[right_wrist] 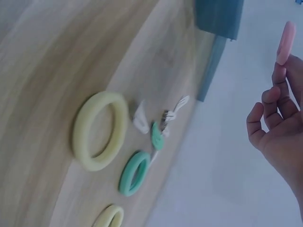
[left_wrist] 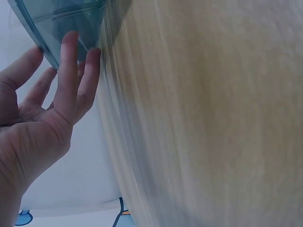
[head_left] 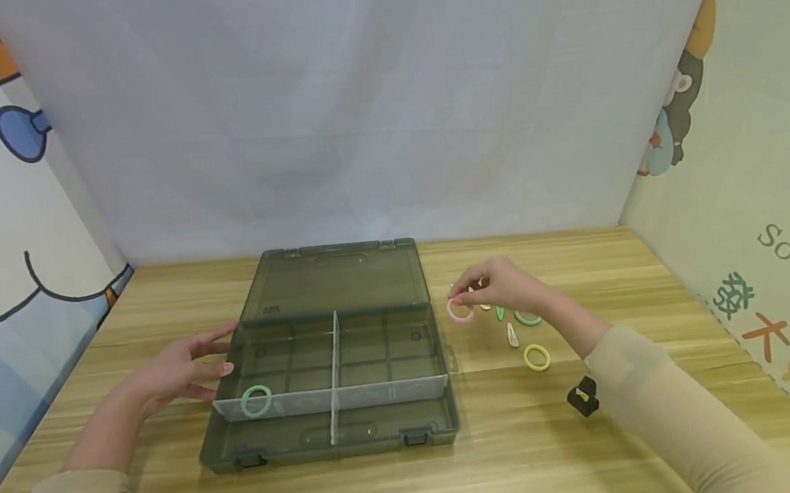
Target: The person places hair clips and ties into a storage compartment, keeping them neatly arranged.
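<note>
One pink ring (head_left: pixel 461 320) pinched in my right hand (head_left: pixel 503 283), above the bench (head_left: pixel 510 451), just right of the box (head_left: pixel 330 451). Light rim grip suits; my left hand (head_left: pixel 178 370), fingers spread, should steady the box wall.

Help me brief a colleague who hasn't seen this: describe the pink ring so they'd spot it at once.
On the wooden table, find the open translucent box, then look just beyond its right side to the person's right hand. The pink ring is pinched in that hand, above the table. It is the only pink one, while the nearby yellow rings and green ring lie on the table.
</note>
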The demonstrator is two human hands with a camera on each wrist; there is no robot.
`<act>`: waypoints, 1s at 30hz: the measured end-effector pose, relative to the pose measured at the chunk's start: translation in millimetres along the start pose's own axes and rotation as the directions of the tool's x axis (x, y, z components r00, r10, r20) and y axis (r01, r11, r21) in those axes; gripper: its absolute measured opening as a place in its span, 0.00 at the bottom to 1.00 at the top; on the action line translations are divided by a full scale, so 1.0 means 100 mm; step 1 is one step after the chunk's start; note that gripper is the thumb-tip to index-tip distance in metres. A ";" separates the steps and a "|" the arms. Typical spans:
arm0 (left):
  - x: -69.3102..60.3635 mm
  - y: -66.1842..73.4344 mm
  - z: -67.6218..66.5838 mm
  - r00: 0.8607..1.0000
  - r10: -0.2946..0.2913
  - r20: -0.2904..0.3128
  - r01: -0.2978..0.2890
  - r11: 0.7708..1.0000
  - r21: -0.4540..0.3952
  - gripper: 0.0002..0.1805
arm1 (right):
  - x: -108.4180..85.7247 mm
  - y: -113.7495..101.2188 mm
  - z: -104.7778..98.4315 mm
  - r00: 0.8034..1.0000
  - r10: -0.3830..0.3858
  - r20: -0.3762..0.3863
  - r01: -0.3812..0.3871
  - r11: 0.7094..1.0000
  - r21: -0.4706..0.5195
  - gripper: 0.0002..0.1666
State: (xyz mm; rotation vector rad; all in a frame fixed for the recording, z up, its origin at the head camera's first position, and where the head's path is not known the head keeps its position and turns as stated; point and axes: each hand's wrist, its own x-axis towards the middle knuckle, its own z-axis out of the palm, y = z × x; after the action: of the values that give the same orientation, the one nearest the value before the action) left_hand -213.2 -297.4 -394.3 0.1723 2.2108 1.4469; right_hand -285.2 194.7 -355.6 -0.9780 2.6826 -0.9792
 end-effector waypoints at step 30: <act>0.00 -0.02 -0.01 1.000 0.009 0.010 -0.009 1.000 -0.008 0.44 | 0.51 -1.00 0.18 1.000 -0.005 -0.003 0.005 0.999 0.053 0.06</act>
State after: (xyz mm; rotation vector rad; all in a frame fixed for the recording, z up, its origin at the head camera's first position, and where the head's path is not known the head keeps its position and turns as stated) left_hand -213.7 -299.3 -395.8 0.1864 2.1985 1.4560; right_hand -266.3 95.6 -303.6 -0.9741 2.6432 -1.0483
